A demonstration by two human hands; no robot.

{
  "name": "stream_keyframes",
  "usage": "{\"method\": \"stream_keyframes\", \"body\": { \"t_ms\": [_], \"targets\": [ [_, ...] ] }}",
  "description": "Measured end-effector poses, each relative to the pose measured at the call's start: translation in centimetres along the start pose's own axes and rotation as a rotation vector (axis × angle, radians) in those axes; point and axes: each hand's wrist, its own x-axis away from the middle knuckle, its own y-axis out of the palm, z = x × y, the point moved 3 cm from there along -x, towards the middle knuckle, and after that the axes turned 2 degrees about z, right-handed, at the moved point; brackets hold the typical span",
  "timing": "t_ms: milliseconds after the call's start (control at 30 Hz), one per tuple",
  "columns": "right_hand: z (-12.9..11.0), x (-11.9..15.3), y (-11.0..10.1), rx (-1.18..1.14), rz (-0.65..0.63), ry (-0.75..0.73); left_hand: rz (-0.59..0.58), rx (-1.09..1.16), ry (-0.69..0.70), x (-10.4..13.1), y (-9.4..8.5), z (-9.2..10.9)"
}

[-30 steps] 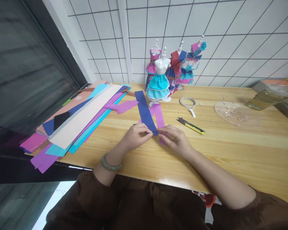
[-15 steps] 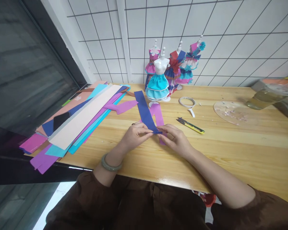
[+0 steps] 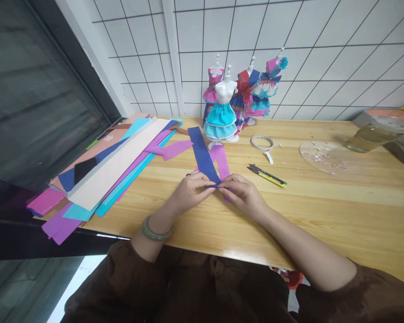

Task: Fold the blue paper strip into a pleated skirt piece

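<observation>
A dark blue strip [image 3: 203, 154] runs from near the dress forms down to my hands. My left hand [image 3: 193, 190] pinches the left part of its near end, which looks folded. On the right part of that same end, my right hand [image 3: 240, 193] is closed between thumb and fingers. The fingertips of both hands almost meet, hiding much of the fold. Beneath the blue strip and my right fingertips lies a purple strip [image 3: 223, 163].
Coloured sheets [image 3: 117, 166] are piled at the left, with a dark phone-like object [image 3: 85, 171] on them. Behind stand several dressed forms [image 3: 220, 119]. Rightward lie a tape roll [image 3: 262, 142], yellow-black snips [image 3: 267, 176], a clear round plate [image 3: 323, 158] and a cup [image 3: 370, 137].
My right hand has shifted slightly left, closer to my left fingertips. The bit of blue end that showed between its fingers is now mostly covered.
</observation>
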Motion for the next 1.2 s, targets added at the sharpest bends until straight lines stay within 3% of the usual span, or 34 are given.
{"method": "stream_keyframes", "body": {
  "t_ms": [233, 367, 533, 700, 833, 1200],
  "targets": [
    [-0.1, 0.0, -0.2, -0.016, -0.040, -0.004, 0.023, 0.138, -0.125, -0.1, -0.2, 0.2],
    [-0.2, 0.0, -0.4, 0.001, -0.035, 0.002, 0.037, 0.228, -0.291, 0.2, 0.1, -0.5],
    [0.1, 0.1, -0.4, -0.142, -0.014, 0.172, -0.025, 0.468, -0.460, 0.4, 0.5, -1.4],
    [1.1, 0.1, 0.0, -0.381, -0.033, 0.305, -0.034, 0.578, -0.473, 0.2, 0.3, -1.6],
    [1.2, -0.2, -0.2, -0.399, -0.049, 0.277, -0.048, 0.615, -0.451, 0.1, 0.2, -1.5],
    [1.2, 0.1, 0.4, -0.536, -0.062, 0.404, -0.033, 0.617, -0.512, 0.1, 0.2, -1.6]
  ]
}}
